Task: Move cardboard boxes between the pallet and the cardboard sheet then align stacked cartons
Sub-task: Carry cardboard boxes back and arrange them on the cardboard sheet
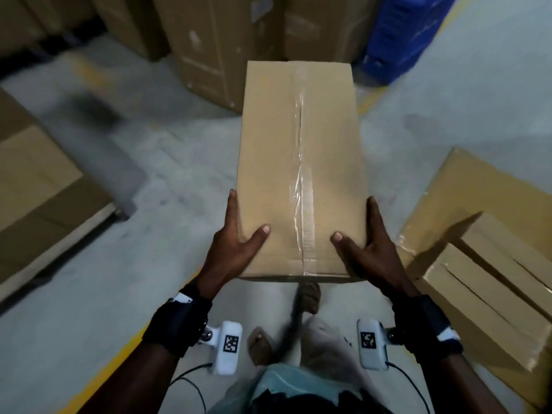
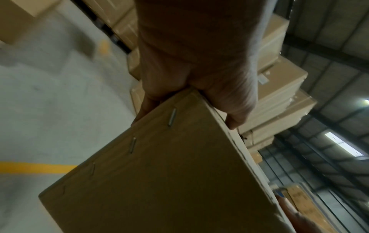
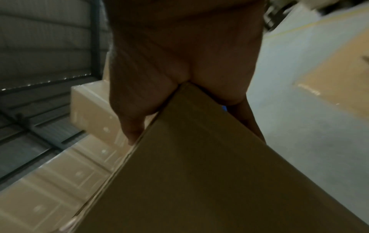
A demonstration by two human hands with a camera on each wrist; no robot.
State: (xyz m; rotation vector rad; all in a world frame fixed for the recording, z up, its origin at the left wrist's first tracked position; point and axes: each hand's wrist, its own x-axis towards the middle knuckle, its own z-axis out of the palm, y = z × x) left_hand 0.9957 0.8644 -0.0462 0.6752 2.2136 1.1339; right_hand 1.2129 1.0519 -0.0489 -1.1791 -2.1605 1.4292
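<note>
A long brown cardboard box (image 1: 274, 162) with clear tape down its top seam hangs level above the grey floor, held by its near end. My left hand (image 1: 242, 239) grips the near left corner, thumb on top and fingers along the side. On the near right corner my right hand (image 1: 363, 243) grips the same way. In the left wrist view the left hand (image 2: 195, 63) clamps the corner of the stapled box (image 2: 159, 181). The right wrist view has the right hand (image 3: 179, 55) clamping the box (image 3: 199, 173) likewise.
A flat cardboard sheet (image 1: 478, 186) lies on the floor at right with cartons (image 1: 490, 282) stacked on it. Cartons on a pallet (image 1: 38, 174) stand at left. Tall cartons (image 1: 206, 52) and blue crates (image 1: 406, 34) block the back. My feet (image 1: 309, 297) are under the box.
</note>
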